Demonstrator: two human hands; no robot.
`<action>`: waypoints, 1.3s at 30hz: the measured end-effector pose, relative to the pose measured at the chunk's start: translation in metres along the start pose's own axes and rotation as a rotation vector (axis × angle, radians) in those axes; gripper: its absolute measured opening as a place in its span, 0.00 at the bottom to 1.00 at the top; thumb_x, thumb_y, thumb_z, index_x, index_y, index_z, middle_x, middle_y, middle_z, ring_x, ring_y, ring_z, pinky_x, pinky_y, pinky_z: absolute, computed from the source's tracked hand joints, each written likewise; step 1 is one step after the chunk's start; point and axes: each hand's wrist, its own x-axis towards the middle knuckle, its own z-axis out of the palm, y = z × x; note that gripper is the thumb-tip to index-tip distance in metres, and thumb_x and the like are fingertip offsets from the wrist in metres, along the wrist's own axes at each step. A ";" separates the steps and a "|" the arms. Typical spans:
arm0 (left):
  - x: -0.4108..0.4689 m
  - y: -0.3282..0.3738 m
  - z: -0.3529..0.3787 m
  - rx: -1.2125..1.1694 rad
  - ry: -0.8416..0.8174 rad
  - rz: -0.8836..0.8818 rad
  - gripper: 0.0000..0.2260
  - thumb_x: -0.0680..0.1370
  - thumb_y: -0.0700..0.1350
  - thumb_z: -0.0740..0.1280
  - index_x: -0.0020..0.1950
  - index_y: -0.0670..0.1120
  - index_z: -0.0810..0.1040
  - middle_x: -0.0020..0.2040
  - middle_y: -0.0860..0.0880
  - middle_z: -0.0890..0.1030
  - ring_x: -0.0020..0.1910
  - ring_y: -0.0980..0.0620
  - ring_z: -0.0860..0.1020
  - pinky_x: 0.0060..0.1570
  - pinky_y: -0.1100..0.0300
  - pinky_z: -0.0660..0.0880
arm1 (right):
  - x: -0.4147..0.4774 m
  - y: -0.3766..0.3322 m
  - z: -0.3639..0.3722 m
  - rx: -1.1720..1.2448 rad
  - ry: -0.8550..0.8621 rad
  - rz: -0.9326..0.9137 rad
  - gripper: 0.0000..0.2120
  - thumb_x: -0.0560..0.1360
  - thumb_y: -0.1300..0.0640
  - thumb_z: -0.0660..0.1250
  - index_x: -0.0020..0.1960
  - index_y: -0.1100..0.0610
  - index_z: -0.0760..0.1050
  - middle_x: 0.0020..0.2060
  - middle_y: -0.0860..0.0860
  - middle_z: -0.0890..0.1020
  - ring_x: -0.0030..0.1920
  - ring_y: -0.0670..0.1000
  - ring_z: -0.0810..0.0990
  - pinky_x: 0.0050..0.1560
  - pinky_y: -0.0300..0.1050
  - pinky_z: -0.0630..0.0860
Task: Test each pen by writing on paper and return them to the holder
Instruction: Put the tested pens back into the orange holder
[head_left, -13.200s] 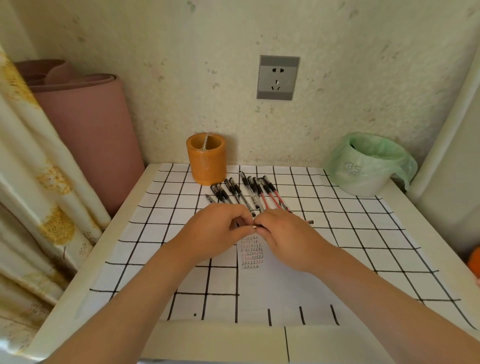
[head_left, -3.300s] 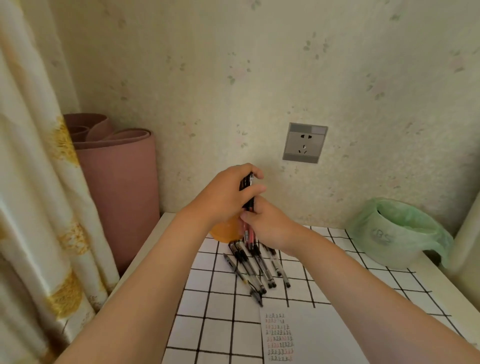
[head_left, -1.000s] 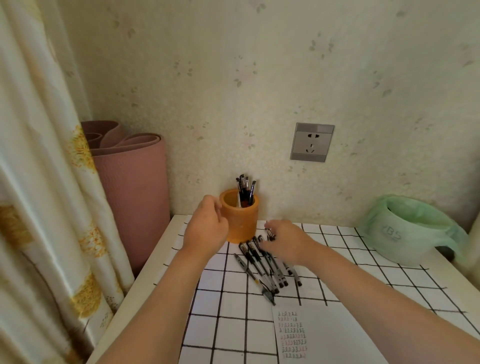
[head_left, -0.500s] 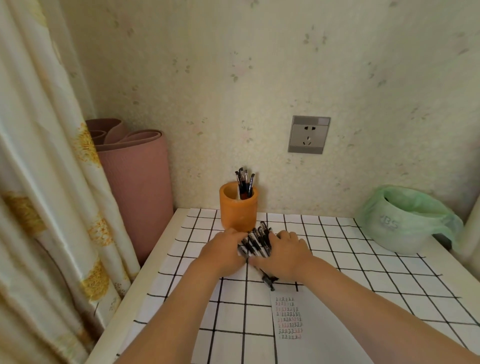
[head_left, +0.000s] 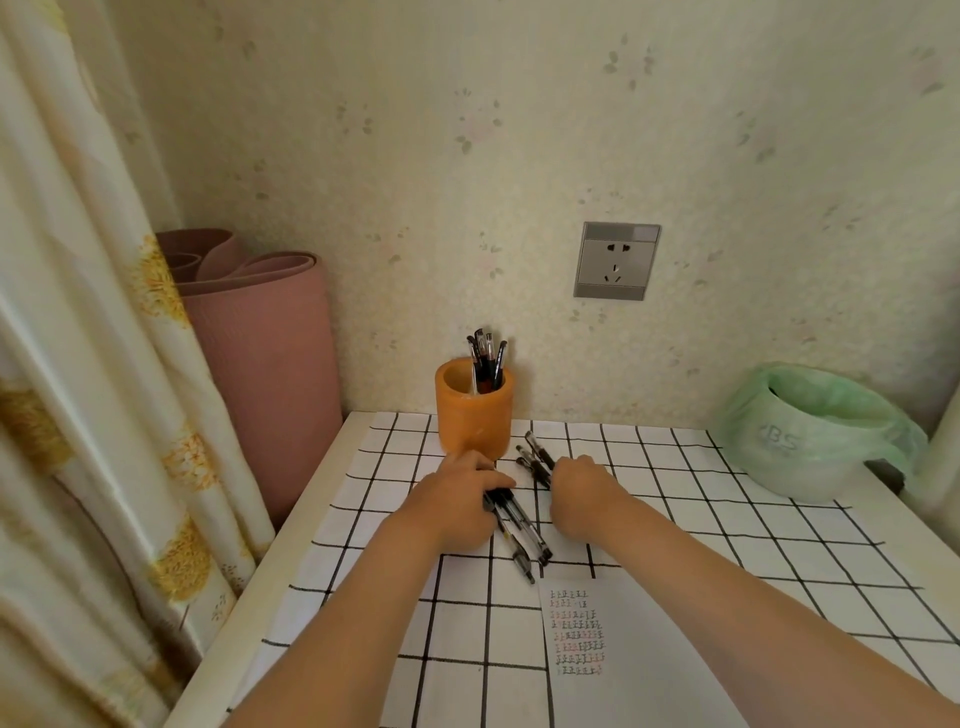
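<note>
Fingers of left hand (head_left: 457, 501): curled round bundled pens (head_left: 514, 525), lying just near of orange holder (head_left: 475, 421).
Right hand (head_left: 582, 491): over loose pens (head_left: 537, 460); grasp hidden, cannot tell.
Best handling, likely: gather both lots, square tips, lower upright into holder.

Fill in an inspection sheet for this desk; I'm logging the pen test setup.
Surface: table under a grid-lined cloth.
Job's things: orange holder with several pens standing in it; loose pens lying before it; paper with test marks.
Clutter: green-bagged bin at the right rear.
Hands: left hand grips some loose pens; right hand touches others, grip hidden.
Cables: nothing seen.
Surroundings: wall socket, rolled pink mat, curtain.
</note>
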 end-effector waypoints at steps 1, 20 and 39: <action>0.000 0.001 -0.001 -0.018 -0.002 -0.009 0.25 0.76 0.43 0.66 0.73 0.58 0.71 0.70 0.56 0.66 0.69 0.54 0.66 0.67 0.55 0.69 | -0.001 0.001 0.003 -0.042 0.014 -0.006 0.15 0.77 0.63 0.61 0.63 0.61 0.67 0.60 0.59 0.72 0.57 0.55 0.74 0.50 0.43 0.73; 0.012 0.057 -0.072 -0.616 0.192 -0.010 0.22 0.78 0.39 0.64 0.71 0.55 0.69 0.52 0.53 0.77 0.44 0.50 0.80 0.51 0.53 0.80 | -0.012 0.004 -0.024 1.092 -0.107 -0.389 0.13 0.80 0.67 0.60 0.61 0.56 0.71 0.42 0.55 0.81 0.43 0.49 0.79 0.44 0.39 0.74; 0.016 0.063 -0.054 -0.435 0.250 0.197 0.14 0.79 0.47 0.69 0.65 0.53 0.77 0.52 0.53 0.81 0.49 0.55 0.80 0.51 0.54 0.80 | -0.006 0.004 -0.019 1.076 -0.043 -0.380 0.06 0.80 0.61 0.64 0.56 0.58 0.77 0.41 0.48 0.83 0.41 0.41 0.82 0.39 0.30 0.75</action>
